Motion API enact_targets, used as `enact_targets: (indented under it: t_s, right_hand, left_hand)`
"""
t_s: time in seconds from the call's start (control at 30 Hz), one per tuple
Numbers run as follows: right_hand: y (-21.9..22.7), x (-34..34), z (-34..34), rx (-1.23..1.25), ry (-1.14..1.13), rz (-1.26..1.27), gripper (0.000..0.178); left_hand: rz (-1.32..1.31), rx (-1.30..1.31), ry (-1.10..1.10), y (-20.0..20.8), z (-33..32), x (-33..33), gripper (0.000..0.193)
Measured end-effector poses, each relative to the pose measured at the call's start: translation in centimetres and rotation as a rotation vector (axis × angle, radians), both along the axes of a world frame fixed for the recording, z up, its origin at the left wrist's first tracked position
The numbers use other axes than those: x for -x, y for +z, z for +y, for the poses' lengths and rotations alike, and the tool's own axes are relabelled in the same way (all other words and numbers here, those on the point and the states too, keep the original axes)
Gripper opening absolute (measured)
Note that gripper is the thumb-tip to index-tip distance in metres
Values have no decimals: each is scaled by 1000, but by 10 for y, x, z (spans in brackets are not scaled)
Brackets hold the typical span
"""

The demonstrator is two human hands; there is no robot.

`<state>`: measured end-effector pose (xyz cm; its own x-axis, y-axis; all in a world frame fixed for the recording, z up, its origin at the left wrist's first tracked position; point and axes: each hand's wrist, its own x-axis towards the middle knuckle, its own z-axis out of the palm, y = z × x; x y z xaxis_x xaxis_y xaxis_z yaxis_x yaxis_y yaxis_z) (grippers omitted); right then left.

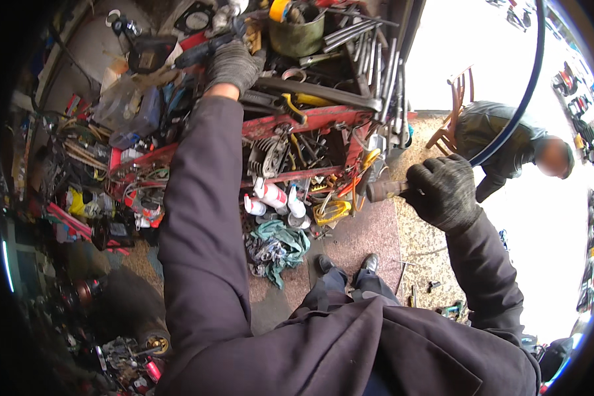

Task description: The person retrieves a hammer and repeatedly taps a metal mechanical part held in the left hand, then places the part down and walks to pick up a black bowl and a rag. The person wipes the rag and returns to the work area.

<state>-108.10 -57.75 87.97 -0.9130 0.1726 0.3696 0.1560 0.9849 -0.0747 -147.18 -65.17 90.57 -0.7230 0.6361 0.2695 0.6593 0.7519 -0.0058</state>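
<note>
My right hand (pixel 444 193), in a dark knitted glove, is closed around a tool with a brown, worn cylindrical end (pixel 380 191) pointing left. A dark blue hose (pixel 518 119) comes down to this hand from the top; the tool's body is hidden in my grip. My left hand (pixel 234 68), in a grey glove, reaches far forward over the cluttered red tool bench (pixel 340 117). Its fingers curl down beside a black elongated object (pixel 204 50); what they hold is hidden. Just right of it stands a greenish metal pot (pixel 297 36) with things inside.
Metal rods and bars (pixel 393 82) jut from the bench's right end. Spray bottles (pixel 270 196) and a teal rag heap (pixel 277 251) lie below it. A person (pixel 508 135) bends beside a wooden chair (pixel 447 122) at right. Small parts and tools lie on the floor.
</note>
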Motion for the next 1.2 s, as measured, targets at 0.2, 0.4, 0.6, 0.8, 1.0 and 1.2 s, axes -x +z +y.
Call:
enact_targets:
  t_s: [0.2,0.4,0.6,0.8,1.0,1.2]
  right_hand:
    - [11,-15,1,-52,-51,35,29]
    - [14,-19,9,-46,-109,59,26]
    - [7,12,-5,73,20,153,28]
    - [10,37,-33,98,79,166,32]
    - [21,46,-58,215,87,155,35]
    - [25,37,-65,600,588,407,53]
  left_hand:
    - [-88,99,-4,-24,48,39,58]
    - [-1270,-1476,18,-17,-16,57,29]
    - [-1898,-1785,-516,-51,-103,-110,16]
    - [-1634,-1937,-841,-34,-120,-215,17]
    - [-1223,-2021,-770,-14,-124,-241,24]
    - [-1632,-1750,-696,1,-142,-278,48]
